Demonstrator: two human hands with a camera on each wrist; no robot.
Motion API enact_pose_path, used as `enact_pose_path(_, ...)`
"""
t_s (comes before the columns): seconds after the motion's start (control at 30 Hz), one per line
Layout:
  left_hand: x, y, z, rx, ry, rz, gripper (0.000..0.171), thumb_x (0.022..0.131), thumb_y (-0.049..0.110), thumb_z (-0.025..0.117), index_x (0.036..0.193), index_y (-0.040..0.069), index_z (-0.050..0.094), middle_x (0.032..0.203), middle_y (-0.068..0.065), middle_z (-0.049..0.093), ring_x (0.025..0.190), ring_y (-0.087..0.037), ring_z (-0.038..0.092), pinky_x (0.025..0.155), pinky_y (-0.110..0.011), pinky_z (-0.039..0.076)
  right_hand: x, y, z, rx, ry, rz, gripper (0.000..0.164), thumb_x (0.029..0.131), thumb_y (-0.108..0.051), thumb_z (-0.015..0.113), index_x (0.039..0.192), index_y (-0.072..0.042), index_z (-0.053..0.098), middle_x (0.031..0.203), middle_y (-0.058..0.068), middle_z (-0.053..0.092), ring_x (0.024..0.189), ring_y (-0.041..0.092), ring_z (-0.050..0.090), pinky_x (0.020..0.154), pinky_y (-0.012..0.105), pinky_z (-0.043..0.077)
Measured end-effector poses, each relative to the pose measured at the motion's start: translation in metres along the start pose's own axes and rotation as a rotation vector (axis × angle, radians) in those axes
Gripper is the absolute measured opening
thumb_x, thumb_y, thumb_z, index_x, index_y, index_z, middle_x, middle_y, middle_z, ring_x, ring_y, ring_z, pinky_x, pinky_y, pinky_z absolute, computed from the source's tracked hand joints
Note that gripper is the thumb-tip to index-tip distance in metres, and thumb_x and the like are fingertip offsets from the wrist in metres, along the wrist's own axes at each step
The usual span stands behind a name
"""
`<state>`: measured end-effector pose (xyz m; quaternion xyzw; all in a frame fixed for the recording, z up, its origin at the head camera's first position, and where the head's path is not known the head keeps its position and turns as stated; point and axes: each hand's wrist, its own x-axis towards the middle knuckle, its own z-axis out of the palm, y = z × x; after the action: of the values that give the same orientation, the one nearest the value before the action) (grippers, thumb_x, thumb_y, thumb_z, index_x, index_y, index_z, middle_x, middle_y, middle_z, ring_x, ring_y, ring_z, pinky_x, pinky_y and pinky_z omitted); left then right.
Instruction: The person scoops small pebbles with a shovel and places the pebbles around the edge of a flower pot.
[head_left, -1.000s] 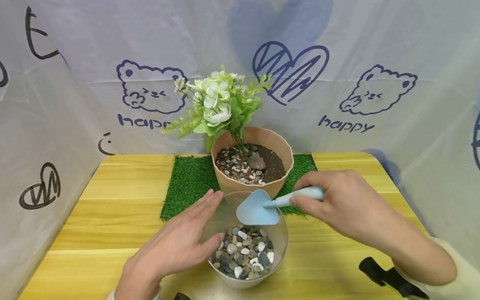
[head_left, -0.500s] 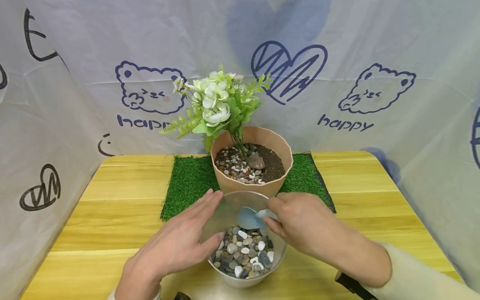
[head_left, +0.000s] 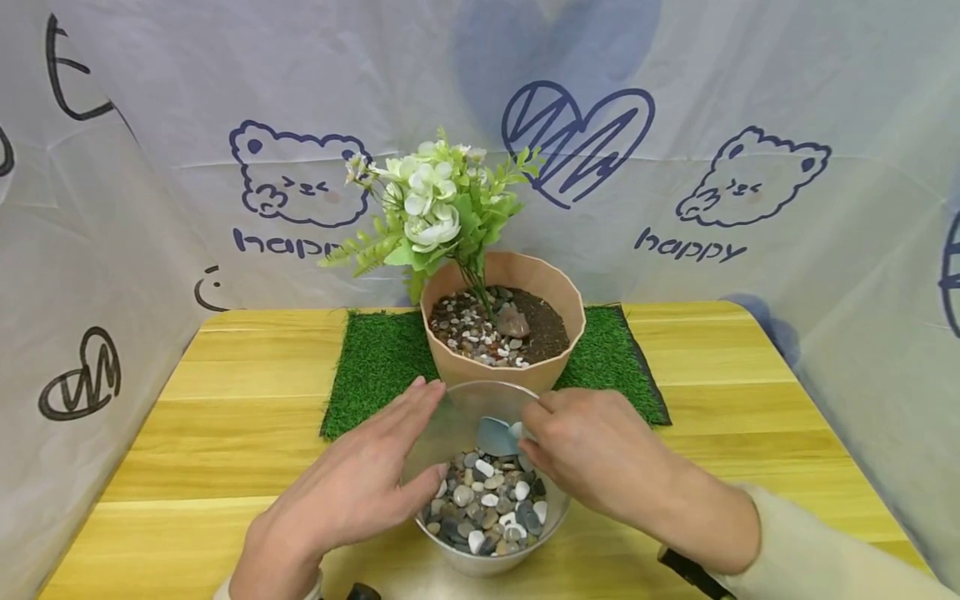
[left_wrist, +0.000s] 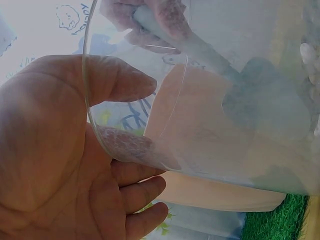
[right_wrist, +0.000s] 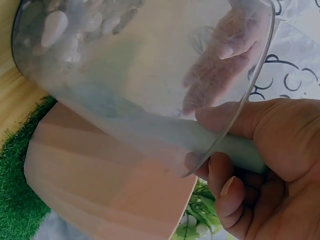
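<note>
In the head view my left hand (head_left: 345, 483) lies against the left rim of a clear plastic tub (head_left: 487, 568), thumb over the edge and fingers stretched along the side. Grey, white and tan pebbles (head_left: 491, 500) cover its bottom. My right hand (head_left: 600, 450) grips the handle of a light blue trowel (head_left: 497, 437). The trowel's blade is inside the tub, down by the pebbles at the back. Through the hazy wall in the left wrist view, the blade (left_wrist: 270, 100) looks bare; the right wrist view shows fingers curled round the handle (right_wrist: 245, 152).
Directly behind the tub is a peach flowerpot (head_left: 506, 367) with soil, small stones and white artificial flowers (head_left: 431, 196). It stands on a green turf mat (head_left: 375, 375). The wooden table (head_left: 225, 467) is enclosed by printed white cloth (head_left: 420, 67).
My right hand has come left and down, taking the trowel from above the tub's back rim into the tub. Over the last half second it moves only slightly. The left hand stays put.
</note>
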<state>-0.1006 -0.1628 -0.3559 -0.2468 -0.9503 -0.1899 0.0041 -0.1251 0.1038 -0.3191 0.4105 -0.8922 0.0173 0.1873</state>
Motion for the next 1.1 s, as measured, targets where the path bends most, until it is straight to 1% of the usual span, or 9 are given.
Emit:
enact_pose_path(0.13,0.000,0.000,0.000,0.002,0.000,-0.002,0.081,0.094,0.049,0.054,0.157,0.022,0.010,0.163,0.006,0.013,0.151,-0.012,0.013,0.121,-0.039,0.023,0.001,-0.001,-0.005,-0.040,-0.030,0.000,0.022,0.080,-0.031,0.077,0.073,-0.019,0.060,0.063,-0.010,0.056,0.054,0.006,0.049,0.044,0.020,0.043)
enact_pose_path(0.27,0.000,0.000,0.000,0.001,-0.005,-0.006,0.081,0.094,0.049,0.054,0.157,0.023,0.009,0.163,0.007,0.012,0.151,-0.013,0.013,0.121,-0.039,0.022,0.002,-0.004,-0.014,-0.053,-0.081,-0.006,0.023,0.078,-0.030,0.078,0.071,-0.018,0.061,0.062,-0.010,0.055,0.053,0.006,0.048,0.045,0.020,0.042)
enact_pose_path(0.5,0.001,0.000,0.000,0.006,-0.004,-0.007,0.080,0.095,0.049,0.053,0.157,0.022,0.010,0.163,0.006,0.012,0.150,-0.011,0.011,0.121,-0.038,0.022,0.004,-0.007,-0.025,-0.060,-0.169,-0.023,0.027,0.079,-0.032,0.076,0.067,-0.017,0.057,0.060,-0.008,0.053,0.051,0.009,0.048,0.044,0.025,0.043)
enact_pose_path(0.57,0.001,0.000,0.000,0.005,-0.003,-0.007,0.080,0.095,0.048,0.054,0.157,0.021,0.010,0.163,0.006,0.013,0.150,-0.011,0.012,0.122,-0.038,0.022,0.005,-0.007,-0.027,-0.037,-0.197,-0.027,0.027,0.079,-0.033,0.076,0.067,-0.018,0.057,0.059,-0.009,0.052,0.050,0.008,0.048,0.044,0.025,0.044)
enact_pose_path(0.67,0.001,0.000,0.000,0.004,-0.003,-0.008,0.080,0.095,0.048,0.053,0.157,0.022,0.011,0.163,0.007,0.013,0.150,-0.011,0.012,0.121,-0.038,0.022,0.007,-0.003,-0.030,0.025,-0.268,-0.021,0.029,0.081,-0.034,0.074,0.065,-0.021,0.054,0.058,-0.011,0.048,0.050,0.006,0.047,0.045,0.026,0.044)
enact_pose_path(0.73,0.001,0.000,0.000,0.003,-0.004,-0.008,0.079,0.095,0.049,0.053,0.157,0.022,0.011,0.163,0.007,0.013,0.150,-0.010,0.011,0.121,-0.038,0.023,0.008,0.001,-0.031,0.082,-0.316,-0.001,0.029,0.083,-0.033,0.072,0.065,-0.022,0.052,0.057,-0.013,0.046,0.050,0.004,0.045,0.046,0.025,0.043)
enact_pose_path(0.8,0.001,0.000,0.001,0.002,-0.005,-0.007,0.079,0.095,0.049,0.052,0.157,0.022,0.010,0.163,0.007,0.012,0.150,-0.010,0.011,0.121,-0.038,0.023,0.009,0.006,-0.030,0.130,-0.343,0.021,0.030,0.085,-0.032,0.070,0.064,-0.024,0.050,0.056,-0.015,0.043,0.050,0.003,0.042,0.048,0.024,0.041)
enact_pose_path(0.9,0.001,0.000,0.001,-0.001,-0.008,-0.010,0.079,0.095,0.049,0.052,0.157,0.022,0.010,0.163,0.007,0.012,0.150,-0.010,0.011,0.121,-0.038,0.022,0.010,0.012,-0.028,0.182,-0.351,0.039,0.031,0.087,-0.031,0.068,0.063,-0.025,0.049,0.055,-0.015,0.041,0.049,0.003,0.038,0.048,0.023,0.038)
enact_pose_path(1.1,0.001,0.000,0.001,0.001,-0.005,-0.019,0.078,0.095,0.048,0.052,0.157,0.022,0.011,0.163,0.007,0.013,0.150,-0.011,0.011,0.122,-0.038,0.022,0.012,0.015,-0.024,0.236,-0.355,0.045,0.034,0.087,-0.032,0.068,0.061,-0.025,0.047,0.052,-0.014,0.038,0.048,0.003,0.036,0.047,0.021,0.035)
